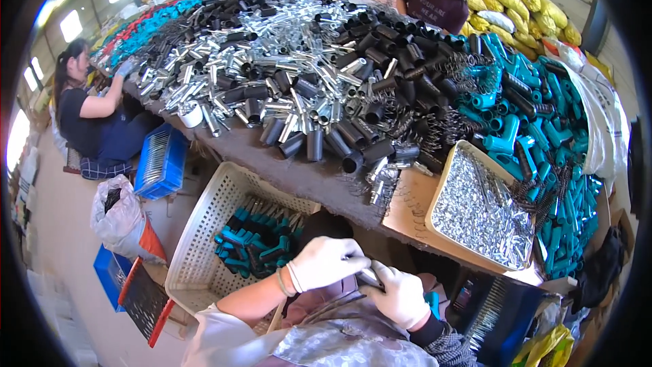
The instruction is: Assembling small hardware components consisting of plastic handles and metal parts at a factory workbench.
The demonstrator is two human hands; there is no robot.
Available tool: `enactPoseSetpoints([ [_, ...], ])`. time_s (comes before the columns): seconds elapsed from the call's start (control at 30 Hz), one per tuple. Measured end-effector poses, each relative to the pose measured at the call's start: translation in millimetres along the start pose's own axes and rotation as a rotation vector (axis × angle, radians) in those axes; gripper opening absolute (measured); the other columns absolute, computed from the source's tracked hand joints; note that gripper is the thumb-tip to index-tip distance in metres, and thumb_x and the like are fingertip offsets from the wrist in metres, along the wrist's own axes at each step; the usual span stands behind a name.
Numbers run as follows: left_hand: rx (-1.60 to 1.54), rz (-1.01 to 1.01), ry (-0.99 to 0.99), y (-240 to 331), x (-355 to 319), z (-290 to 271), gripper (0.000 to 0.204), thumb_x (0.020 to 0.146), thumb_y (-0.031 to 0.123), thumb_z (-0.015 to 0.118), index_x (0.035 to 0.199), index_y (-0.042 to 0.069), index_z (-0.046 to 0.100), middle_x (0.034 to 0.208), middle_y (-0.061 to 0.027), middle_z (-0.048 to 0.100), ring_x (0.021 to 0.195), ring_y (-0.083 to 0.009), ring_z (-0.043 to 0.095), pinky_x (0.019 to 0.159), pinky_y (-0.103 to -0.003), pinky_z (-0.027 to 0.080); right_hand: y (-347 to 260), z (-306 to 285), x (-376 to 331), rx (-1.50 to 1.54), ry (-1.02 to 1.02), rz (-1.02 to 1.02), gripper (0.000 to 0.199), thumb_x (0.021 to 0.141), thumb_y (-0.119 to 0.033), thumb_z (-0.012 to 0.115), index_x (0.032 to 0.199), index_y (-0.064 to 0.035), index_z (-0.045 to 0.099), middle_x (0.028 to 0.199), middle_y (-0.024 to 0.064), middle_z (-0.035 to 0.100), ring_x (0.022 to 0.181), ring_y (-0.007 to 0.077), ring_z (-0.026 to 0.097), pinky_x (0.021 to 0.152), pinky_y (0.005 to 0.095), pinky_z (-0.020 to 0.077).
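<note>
Near the counter, just short of its front edge, I have the left hand and right hand pinching a small dark piece between their fingers, a two-handed handling step, I judge, that next calls for steady grips.

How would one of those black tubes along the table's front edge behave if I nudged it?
These black tubes would probably roll, being round-sided. Open, hollow ends suggest they're fairly light for their size; smooth, shiny sides may feel slippery.
</note>
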State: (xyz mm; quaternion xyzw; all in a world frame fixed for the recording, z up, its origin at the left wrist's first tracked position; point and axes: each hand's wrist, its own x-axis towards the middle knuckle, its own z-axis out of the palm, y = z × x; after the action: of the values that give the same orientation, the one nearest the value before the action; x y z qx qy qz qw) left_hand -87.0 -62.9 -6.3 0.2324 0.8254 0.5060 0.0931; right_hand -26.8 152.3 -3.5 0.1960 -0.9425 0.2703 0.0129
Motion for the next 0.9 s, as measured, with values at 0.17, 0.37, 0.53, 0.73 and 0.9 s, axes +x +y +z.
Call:
enactPoseSetpoints([
  [0.17,0.183,0.017,0.201,-2,16,-38,0.025,0.09,0.033,0.073,0.082,0.009,0.071,0.073,-0.0083,0.071,0.068,-0.0289,0.072,0.063,-0.037,0.057,-14,-14,14,-0.107,-0.017,0.046,0.047,0.081,-0.034,0.079,0.119,-0.0106,0.068,0.083,0.0147,0.069,0.074,0.0338,0.069,0.067,0.0427,0.0562],
  [0.37,0.656,0.182,0.661,-59,63,-56,0.019,0.084,0.009,0.067,0.102,0.013,0.071,0.106,-0.0032,0.067,0.103,-0.0285,0.062,0.089,-0.039,0.053,-2,-25,-3,1.026,-0.097,0.278,0.049,0.092,-0.029,0.074,0.125,0.0058,0.062,0.081,0.0045,0.067,0.071,0.0106,0.061,0.07,0.0259,0.0509],
  [0.53,0.723,0.314,0.734,-71,71,-64,0.015,0.079,0.01,0.071,0.094,0.014,0.073,0.099,-0.0018,0.066,0.097,-0.0264,0.061,0.086,-0.039,0.052,22,-21,-11,1.104,-0.037,0.386,0.077,0.086,-0.058,0.075,0.124,0.0062,0.057,0.076,0.0093,0.065,0.063,0.0144,0.061,0.06,0.0268,0.0471],
  [0.73,0.779,0.226,0.832,-78,74,-89,0.007,0.079,0.015,0.074,0.087,0.015,0.073,0.095,-0.0041,0.065,0.091,-0.0287,0.061,0.081,-0.039,0.051,42,-11,-42,1.207,-0.001,0.438,0.078,0.088,-0.057,0.073,0.134,0.0029,0.051,0.081,0.0116,0.065,0.068,0.0184,0.063,0.064,0.0305,0.0507],
  [0.9,0.788,-0.139,1.053,-103,68,-199,0.015,0.082,0.017,0.072,0.095,0.01,0.073,0.101,-0.0128,0.069,0.097,-0.0337,0.067,0.087,-0.044,0.054,54,9,-70,1.162,0.01,0.411,0.071,0.093,-0.049,0.07,0.137,0.0007,0.045,0.088,0.0132,0.064,0.075,0.0195,0.064,0.072,0.0322,0.0523],
])
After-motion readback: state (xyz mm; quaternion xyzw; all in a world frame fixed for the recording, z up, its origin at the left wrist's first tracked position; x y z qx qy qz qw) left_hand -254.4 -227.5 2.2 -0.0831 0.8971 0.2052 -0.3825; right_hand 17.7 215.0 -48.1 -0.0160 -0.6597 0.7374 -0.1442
